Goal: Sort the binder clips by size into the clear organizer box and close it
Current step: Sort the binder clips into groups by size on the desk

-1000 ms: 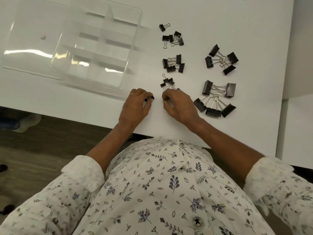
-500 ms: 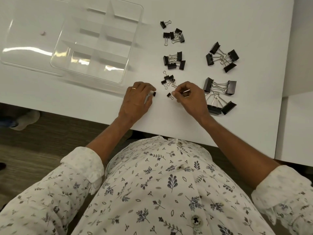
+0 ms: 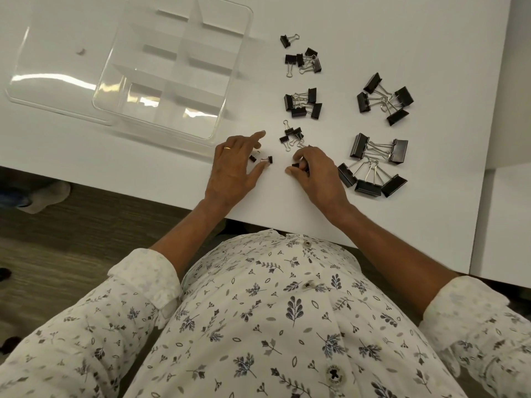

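Binder clips, tiniest size, sit right at the hands near the tabletop (image 3: 373, 254) front edge: right hand (image 3: 317, 175) pinches one tiny clip (image 3: 296, 166) at its fingertips; left hand (image 3: 234, 169) is spread, fingers loose over two tiny clips (image 3: 262, 160) on the surface, gripping nothing that I can tell. Just beyond, small pile (image 3: 291, 136); then medium piles (image 3: 303, 102) and (image 3: 304, 60); large piles (image 3: 373, 165) and (image 3: 386, 97) off right. Organizer box (image 3: 218, 90) lies up-left, empty, long axis running away from the body, lid (image 3: 43, 90) beside it further left. Left hand is nearer the box, so drops likely go through it, diagonally forward-left.
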Action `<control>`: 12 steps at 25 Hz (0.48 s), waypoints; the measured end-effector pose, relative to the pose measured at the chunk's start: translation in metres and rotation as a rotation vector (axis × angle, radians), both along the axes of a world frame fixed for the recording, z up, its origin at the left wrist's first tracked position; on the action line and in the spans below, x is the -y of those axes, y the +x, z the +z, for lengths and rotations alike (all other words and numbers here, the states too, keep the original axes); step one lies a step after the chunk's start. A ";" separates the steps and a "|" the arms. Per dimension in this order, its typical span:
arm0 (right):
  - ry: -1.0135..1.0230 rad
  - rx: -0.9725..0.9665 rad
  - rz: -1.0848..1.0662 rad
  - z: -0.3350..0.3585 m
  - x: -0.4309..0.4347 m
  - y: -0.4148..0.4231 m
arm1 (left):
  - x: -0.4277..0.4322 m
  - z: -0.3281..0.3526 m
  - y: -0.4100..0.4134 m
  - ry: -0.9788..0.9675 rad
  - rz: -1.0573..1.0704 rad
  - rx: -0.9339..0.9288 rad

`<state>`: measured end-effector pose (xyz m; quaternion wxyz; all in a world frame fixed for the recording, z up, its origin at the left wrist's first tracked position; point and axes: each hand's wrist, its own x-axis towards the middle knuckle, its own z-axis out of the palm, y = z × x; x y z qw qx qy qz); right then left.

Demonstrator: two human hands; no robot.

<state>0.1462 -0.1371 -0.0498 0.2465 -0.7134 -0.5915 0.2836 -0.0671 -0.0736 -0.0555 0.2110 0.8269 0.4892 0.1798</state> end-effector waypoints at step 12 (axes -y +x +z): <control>-0.073 -0.025 0.014 0.007 0.000 -0.002 | 0.009 -0.001 0.001 -0.154 0.156 0.226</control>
